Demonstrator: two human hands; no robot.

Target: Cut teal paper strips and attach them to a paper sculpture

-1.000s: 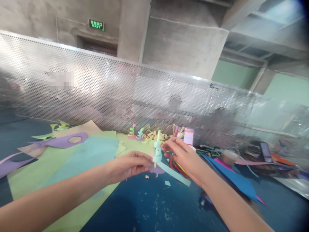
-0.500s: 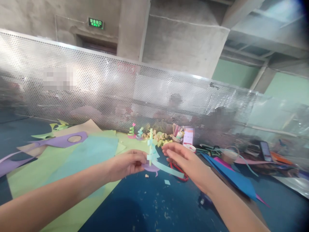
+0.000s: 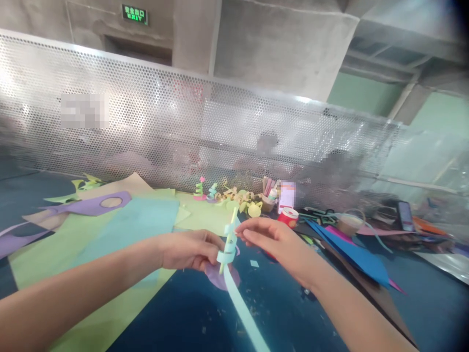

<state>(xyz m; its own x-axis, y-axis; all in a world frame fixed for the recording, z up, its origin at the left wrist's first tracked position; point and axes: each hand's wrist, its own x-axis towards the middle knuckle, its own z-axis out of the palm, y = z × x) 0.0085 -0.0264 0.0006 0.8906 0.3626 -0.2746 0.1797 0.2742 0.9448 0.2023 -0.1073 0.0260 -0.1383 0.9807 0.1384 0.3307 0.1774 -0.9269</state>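
My left hand (image 3: 194,249) grips a small paper tree low down, thumb and fingers closed near its stem. The tree has a thin pale green paper stick (image 3: 234,214) that leans to the right and a round purple paper base (image 3: 217,279). A light blue paper strip (image 3: 244,310) winds around the stick in loops, and its loose end runs down towards me. My right hand (image 3: 271,239) is at the upper loop, with thumb and forefinger pinched together against the strip beside the stick. Its other fingers are curled.
Green and light blue paper sheets (image 3: 146,220) spread on the left, with a cut purple sheet (image 3: 98,203) on top. Two finished paper trees (image 3: 200,189) stand behind. A red-and-white can (image 3: 288,217), a phone (image 3: 405,216) and blue paper (image 3: 351,254) lie right. A perforated metal screen (image 3: 146,122) closes the back.
The tree has tilted from upright to leaning right and come slightly nearer. My right hand has moved left to the strip's upper loop. The strip's loose end has swung from rightward to downward.
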